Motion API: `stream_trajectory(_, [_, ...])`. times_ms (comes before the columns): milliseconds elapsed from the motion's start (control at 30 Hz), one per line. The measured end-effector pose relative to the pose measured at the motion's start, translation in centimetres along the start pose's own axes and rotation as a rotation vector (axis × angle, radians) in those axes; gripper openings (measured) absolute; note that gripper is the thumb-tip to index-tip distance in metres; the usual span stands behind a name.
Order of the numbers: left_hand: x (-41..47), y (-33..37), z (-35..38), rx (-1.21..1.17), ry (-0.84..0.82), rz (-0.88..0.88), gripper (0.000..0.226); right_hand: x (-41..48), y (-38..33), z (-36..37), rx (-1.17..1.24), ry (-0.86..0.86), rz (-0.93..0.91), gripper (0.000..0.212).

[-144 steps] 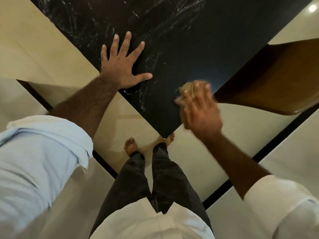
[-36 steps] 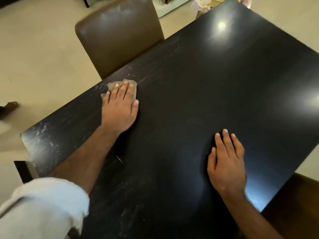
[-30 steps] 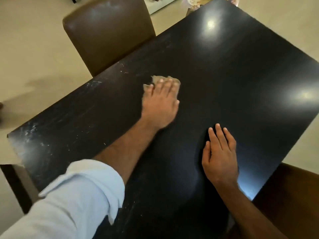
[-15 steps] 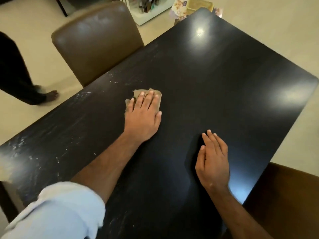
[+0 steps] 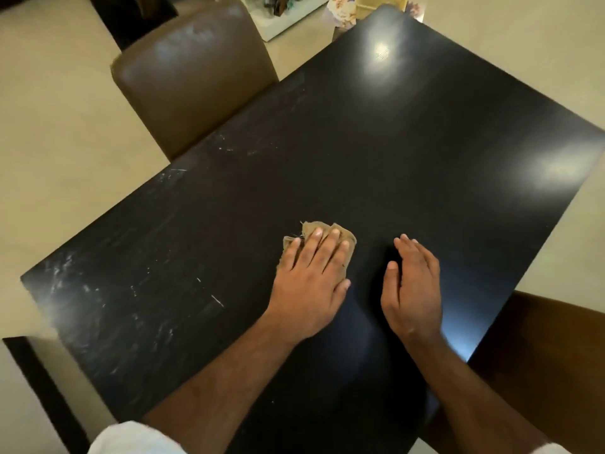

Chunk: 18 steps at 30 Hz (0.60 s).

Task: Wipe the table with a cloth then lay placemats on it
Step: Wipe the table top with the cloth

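A small tan cloth (image 5: 322,235) is pressed flat under the open left hand (image 5: 311,283) on the glossy black rectangular table (image 5: 409,152); the open right hand (image 5: 412,290) is laid flat beside it. A brown leather chair (image 5: 193,70) is tucked against the far edge, on beige floor tiles (image 5: 59,126).

cloth (image 5: 322,232): mostly hidden under the left hand (image 5: 311,283); only its frayed far edge and a strip by the little finger show, so its full size and folding cannot be told.
right hand (image 5: 412,290): its palm faces down, so whether it touches the bench (image 5: 409,165) cannot be told.
bench: its right corner is cut off by the picture's right edge; its near edge lies behind the forearms.
near chair (image 5: 543,355): cut off by the right edge, seat only partly shown.
far chair (image 5: 193,73): its seat is hidden beneath the bench.
far clutter (image 5: 343,8): cut by the top edge, too small to identify.
sleeves (image 5: 131,439): cut by the bottom edge.
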<state>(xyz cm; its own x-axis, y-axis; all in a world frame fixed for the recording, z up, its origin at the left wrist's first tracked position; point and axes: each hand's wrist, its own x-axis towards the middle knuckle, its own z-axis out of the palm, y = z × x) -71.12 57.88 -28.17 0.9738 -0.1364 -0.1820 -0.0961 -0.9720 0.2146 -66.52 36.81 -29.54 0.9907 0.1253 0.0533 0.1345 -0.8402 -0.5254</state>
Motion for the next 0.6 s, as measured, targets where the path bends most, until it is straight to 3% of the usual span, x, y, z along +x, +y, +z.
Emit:
stream_trajectory(133, [1.0, -2.7, -2.5, -0.368, 0.048, -0.044, 0.065, -1.5, -4.7, 0.1, -0.156, -0.078, -0.127, 0.062])
stream_trajectory(200, [1.8, -6.7, -3.4, -0.291, 0.153, -0.154, 0.065, -2.9, -8.6, 1.6, -0.240, -0.231, -0.169, 0.076])
stream_trajectory(267, [2.8, -11.0, -3.6, -0.140, 0.104, -0.295, 0.066, -3.9, -11.5, 3.5, -0.288, -0.344, -0.146, 0.088])
stream_trajectory(333, [3.5, -13.9, -3.0, -0.066, 0.027, -0.363, 0.071, -2.7, -12.9, 4.9, -0.313, -0.319, -0.137, 0.089])
stream_trajectory(433, [3.6, -14.7, -2.1, -0.048, 0.011, -0.337, 0.074, 4.0, -13.1, 6.4, -0.350, -0.253, -0.177, 0.081])
stream_trajectory(600, [3.9, -14.7, -1.8, -0.027, -0.011, -0.386, 0.079, 22.3, -14.0, 9.0, -0.372, -0.208, -0.116, 0.072])
